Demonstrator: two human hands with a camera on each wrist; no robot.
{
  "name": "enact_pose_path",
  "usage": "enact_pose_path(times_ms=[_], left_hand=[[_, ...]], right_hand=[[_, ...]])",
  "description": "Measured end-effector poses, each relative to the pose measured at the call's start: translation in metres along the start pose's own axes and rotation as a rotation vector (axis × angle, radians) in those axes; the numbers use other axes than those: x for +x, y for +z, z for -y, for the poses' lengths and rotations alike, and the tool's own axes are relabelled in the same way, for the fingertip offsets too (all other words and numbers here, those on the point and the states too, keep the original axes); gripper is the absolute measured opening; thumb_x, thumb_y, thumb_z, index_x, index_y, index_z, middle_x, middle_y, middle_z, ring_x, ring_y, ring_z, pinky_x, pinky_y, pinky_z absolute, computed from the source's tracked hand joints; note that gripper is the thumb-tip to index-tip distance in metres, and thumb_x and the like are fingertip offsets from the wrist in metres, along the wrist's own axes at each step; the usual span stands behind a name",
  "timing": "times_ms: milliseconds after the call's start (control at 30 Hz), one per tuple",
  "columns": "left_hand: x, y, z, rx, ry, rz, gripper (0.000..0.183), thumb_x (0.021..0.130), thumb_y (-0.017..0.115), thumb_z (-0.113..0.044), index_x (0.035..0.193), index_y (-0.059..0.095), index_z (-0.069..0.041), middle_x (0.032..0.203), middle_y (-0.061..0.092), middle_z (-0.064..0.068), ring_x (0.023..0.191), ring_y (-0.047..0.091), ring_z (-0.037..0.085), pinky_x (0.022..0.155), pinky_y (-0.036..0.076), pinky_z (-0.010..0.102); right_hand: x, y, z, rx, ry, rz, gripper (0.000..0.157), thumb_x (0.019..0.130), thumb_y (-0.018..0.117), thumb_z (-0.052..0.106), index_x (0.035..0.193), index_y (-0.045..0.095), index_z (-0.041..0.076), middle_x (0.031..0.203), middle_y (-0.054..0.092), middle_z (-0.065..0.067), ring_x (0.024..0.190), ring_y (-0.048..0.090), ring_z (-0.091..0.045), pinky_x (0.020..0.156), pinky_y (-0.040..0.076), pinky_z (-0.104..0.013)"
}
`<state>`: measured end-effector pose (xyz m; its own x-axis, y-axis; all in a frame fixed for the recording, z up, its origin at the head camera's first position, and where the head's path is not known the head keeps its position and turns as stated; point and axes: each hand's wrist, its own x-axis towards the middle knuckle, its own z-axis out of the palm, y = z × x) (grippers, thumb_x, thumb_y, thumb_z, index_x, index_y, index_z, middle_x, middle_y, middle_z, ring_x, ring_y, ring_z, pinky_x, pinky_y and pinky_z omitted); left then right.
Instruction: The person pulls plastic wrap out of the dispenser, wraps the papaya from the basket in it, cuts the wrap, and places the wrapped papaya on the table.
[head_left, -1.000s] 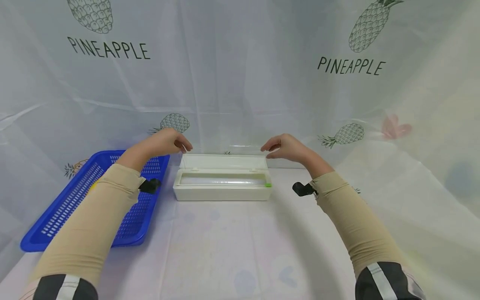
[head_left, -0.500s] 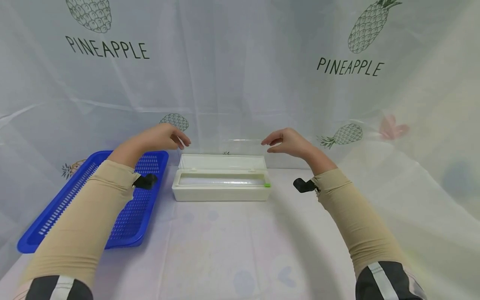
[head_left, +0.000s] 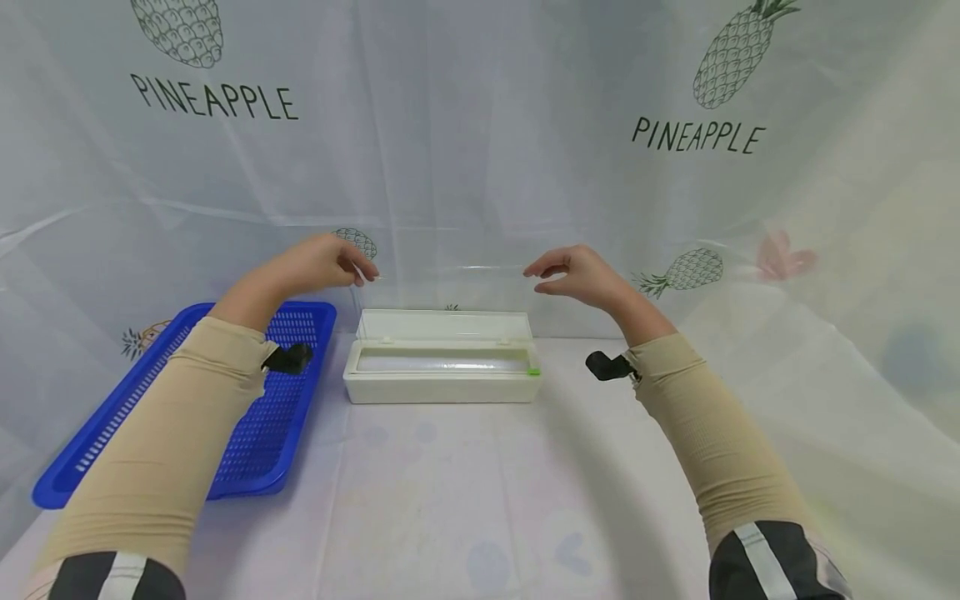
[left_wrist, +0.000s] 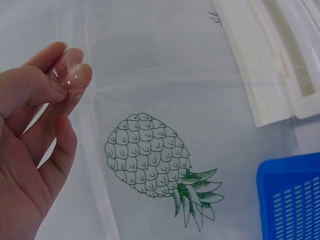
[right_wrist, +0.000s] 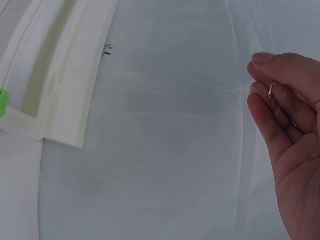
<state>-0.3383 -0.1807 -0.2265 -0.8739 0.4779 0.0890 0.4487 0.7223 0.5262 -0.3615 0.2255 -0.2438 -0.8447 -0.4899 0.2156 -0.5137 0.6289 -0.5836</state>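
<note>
Clear cling film (head_left: 480, 267): one corner pinched in left hand (head_left: 318, 260), other in right hand (head_left: 581, 275); strip stretched above white dispenser box (head_left: 442, 389). Hands higher than second ago; more film apparently drawn off. Box lid (head_left: 444, 323) raised; green slider (head_left: 534, 372) at right end. Blue plastic basket (head_left: 273, 433) leftward, partly hidden by left sleeve (head_left: 150, 450). Pineapple-print curtain (head_left: 465, 125) behind; film outline hard to trace.

R hand (right_wrist: 296, 137) pinching clr film (right_wrist: 272, 90), wht box (right_wrist: 67, 112) at L

Basket (head_left: 266, 446) left of box (head_left: 442, 389) on table (head_left: 427, 508)
</note>
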Motion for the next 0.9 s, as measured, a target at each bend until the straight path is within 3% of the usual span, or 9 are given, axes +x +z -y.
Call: enact_pose_path(times_ms=[233,600,900], left_hand=[[-0.001,-0.006,-0.002,0.002,-0.012,-0.030,0.037,0.089,0.047,0.011,0.114,0.071,-0.002,0.111,0.068,0.015,0.100,0.063,0.029,0.086,0.051,0.046],[-0.003,-0.017,-0.008,0.053,0.022,-0.095,0.035,0.091,0.050,0.007,0.115,0.071,-0.005,0.113,0.067,0.018,0.098,0.062,0.031,0.061,0.047,0.033],[-0.004,-0.022,-0.015,0.062,0.016,-0.153,0.034,0.091,0.050,0.007,0.117,0.070,-0.004,0.116,0.067,0.017,0.103,0.060,0.030,0.067,0.046,0.031]], right_hand=[[0.002,-0.003,0.003,-0.017,-0.023,-0.049,0.027,0.087,0.073,0.006,0.114,0.071,0.008,0.118,0.066,-0.010,0.107,0.060,-0.020,0.091,0.050,-0.040],[0.005,-0.015,0.012,-0.012,-0.070,-0.086,0.029,0.086,0.073,0.004,0.115,0.070,0.006,0.119,0.065,-0.008,0.112,0.057,-0.026,0.094,0.048,-0.040],[0.004,-0.020,0.016,-0.002,-0.071,-0.133,0.032,0.086,0.073,0.003,0.118,0.070,0.007,0.121,0.064,-0.006,0.114,0.055,-0.025,0.094,0.048,-0.039]])
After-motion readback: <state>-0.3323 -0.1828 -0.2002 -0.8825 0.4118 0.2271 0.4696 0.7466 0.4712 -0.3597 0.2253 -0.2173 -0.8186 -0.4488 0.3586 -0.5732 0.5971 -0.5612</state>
